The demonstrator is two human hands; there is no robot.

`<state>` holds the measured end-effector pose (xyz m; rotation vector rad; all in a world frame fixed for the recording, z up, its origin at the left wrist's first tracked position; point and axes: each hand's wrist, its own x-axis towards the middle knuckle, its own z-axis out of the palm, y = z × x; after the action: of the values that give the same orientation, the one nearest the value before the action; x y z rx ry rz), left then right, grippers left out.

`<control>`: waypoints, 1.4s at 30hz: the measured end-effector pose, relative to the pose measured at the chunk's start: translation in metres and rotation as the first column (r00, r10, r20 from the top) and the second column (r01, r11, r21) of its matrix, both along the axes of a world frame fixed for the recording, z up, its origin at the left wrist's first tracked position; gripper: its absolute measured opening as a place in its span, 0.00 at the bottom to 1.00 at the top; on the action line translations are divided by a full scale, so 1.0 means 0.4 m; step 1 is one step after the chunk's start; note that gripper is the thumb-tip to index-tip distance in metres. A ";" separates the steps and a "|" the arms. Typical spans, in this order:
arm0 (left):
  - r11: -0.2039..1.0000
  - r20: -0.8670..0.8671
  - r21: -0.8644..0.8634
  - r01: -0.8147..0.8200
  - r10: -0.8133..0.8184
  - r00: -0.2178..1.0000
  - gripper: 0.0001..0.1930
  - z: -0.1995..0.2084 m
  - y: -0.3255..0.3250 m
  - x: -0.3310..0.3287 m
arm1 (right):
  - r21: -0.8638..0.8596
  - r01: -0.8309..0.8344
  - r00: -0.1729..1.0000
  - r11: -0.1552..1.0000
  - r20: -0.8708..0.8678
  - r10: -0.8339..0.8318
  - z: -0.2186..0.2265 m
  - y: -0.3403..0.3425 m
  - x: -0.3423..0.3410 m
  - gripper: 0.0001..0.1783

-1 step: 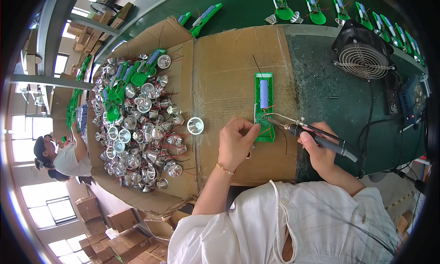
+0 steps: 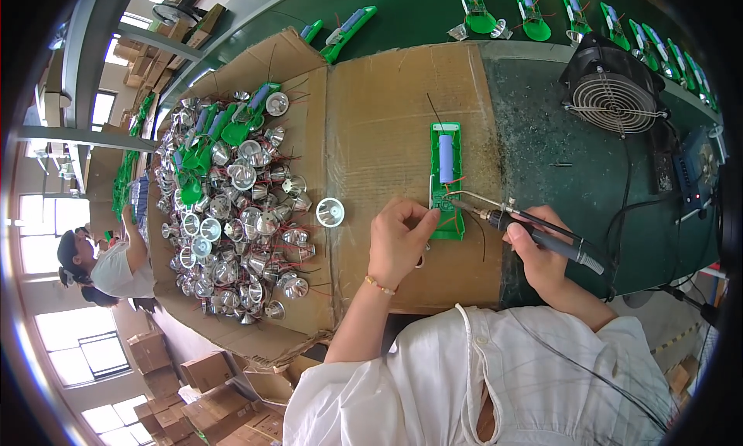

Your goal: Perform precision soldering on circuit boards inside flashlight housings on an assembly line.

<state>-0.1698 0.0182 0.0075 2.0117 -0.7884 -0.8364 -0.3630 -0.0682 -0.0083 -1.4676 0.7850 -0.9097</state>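
A green plastic housing [image 2: 436, 156] lies lengthwise on the cardboard, with a purple cylindrical battery [image 2: 446, 159] and thin red and black wires in it. My right hand [image 2: 542, 252] grips a black soldering iron [image 2: 553, 243] with a thin metal tube along it. The iron's tip reaches over the small circuit board [image 2: 445, 204] in the housing's lower part. My left hand [image 2: 404, 237] is pinched at the housing's left edge by that board; what its fingertips hold is hidden. A shiny rim shows partly beneath this hand.
A cardboard box [image 2: 317, 136] on the left holds many silver reflector cups and some green housings. One reflector [image 2: 330, 212] lies outside the pile. A black fan [image 2: 615, 101] and a blue device [image 2: 693, 171] stand right. More housings [image 2: 530, 16] line the back. Another person [image 2: 116, 264] is far left.
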 end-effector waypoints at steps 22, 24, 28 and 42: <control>0.967 0.264 -0.214 0.142 -0.083 0.961 0.04 -0.019 0.012 -0.016 | -0.089 -0.004 1.000 0.996 0.011 0.005 -0.006 -0.006 -0.019 0.08; 0.974 0.227 -0.186 0.128 -0.084 0.970 0.05 -0.023 0.012 -0.014 | -0.132 -0.017 1.000 0.991 -0.012 0.015 -0.005 -0.007 -0.018 0.08; 0.979 0.245 -0.156 0.130 -0.089 0.965 0.05 -0.013 0.006 -0.017 | -0.123 -0.044 0.999 0.991 -0.036 0.040 0.001 -0.005 -0.011 0.08; 0.985 0.190 -0.137 0.101 -0.074 0.979 0.05 -0.016 0.000 -0.011 | -0.042 -0.031 0.999 0.999 0.023 0.032 -0.005 -0.019 -0.034 0.09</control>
<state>-0.1742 0.0181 0.0010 1.9538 -1.0201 -0.6272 -0.3764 -0.0759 -0.0103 -1.4991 0.7274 -0.9231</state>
